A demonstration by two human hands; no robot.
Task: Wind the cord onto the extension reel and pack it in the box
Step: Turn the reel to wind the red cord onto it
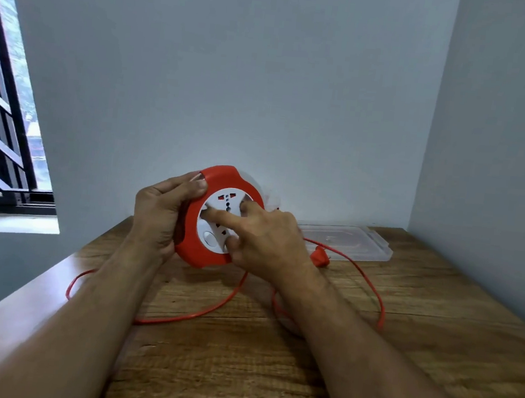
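Both bare forearms reach mid-frame, left hand [160, 211] gripping the round red-and-white extension reel [217, 217], right hand [264, 237] fingers spread on its face, loose red cord [212, 303] below, clear plastic lid [347, 240] right.

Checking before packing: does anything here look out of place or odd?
Only the thin red cord: it sprawls unwound in loose loops across the wooden table, one loop over the left edge. No damage shows on the round red-and-white reel.

One head-worn wide-angle view (the only one) looks forward and down from close above the brown wood-grain bench [368, 353], facing the pale grey corner walls [235, 68].
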